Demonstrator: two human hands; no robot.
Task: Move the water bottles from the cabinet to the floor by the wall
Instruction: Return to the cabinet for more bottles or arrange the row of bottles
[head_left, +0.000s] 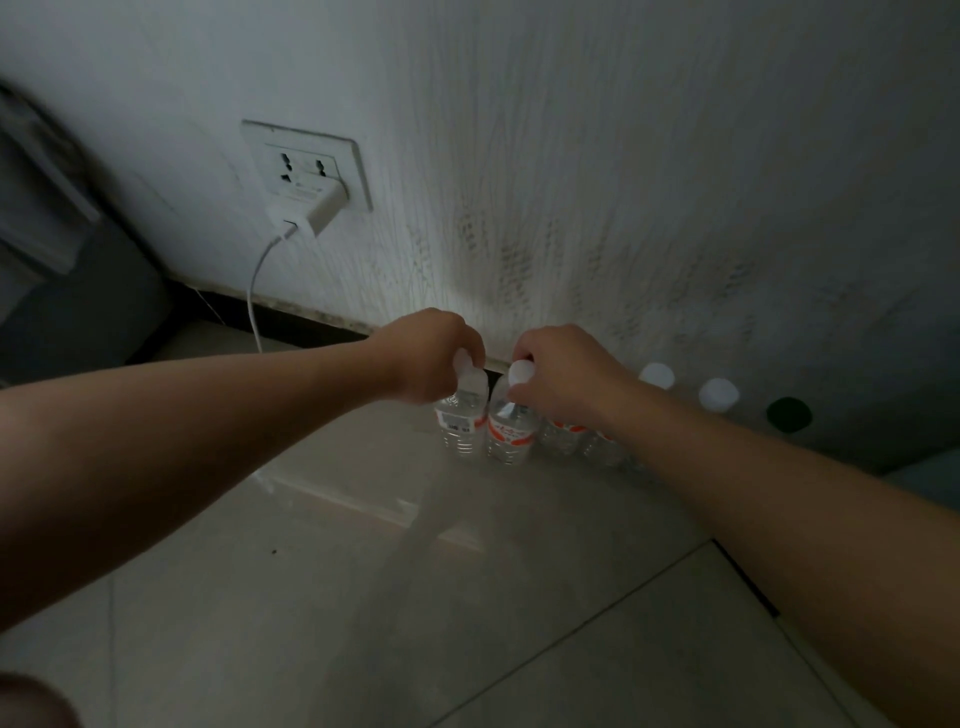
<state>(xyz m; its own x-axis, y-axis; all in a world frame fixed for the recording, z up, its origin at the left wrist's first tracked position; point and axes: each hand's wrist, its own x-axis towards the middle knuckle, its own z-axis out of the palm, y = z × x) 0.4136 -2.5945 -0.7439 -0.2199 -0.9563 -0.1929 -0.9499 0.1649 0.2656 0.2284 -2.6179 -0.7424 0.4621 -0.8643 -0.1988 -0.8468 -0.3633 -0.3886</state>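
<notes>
Water bottles stand in one row on the floor (363, 571) against the wall (571, 182). Five caps are visible: four white and one dark cap (788, 414). The right forearm (753, 493) hides part of the row, so the total cannot be told. Both arms reach forward and down. The left hand (426, 358) grips the cap of the end bottle (462, 426) from above, fingers curled. The right hand (566, 379) grips the cap of the second bottle (511, 434). Both bottles are upright and touching. One socket (291, 156) carries one charger (322, 210) with one cable (254, 296).
</notes>
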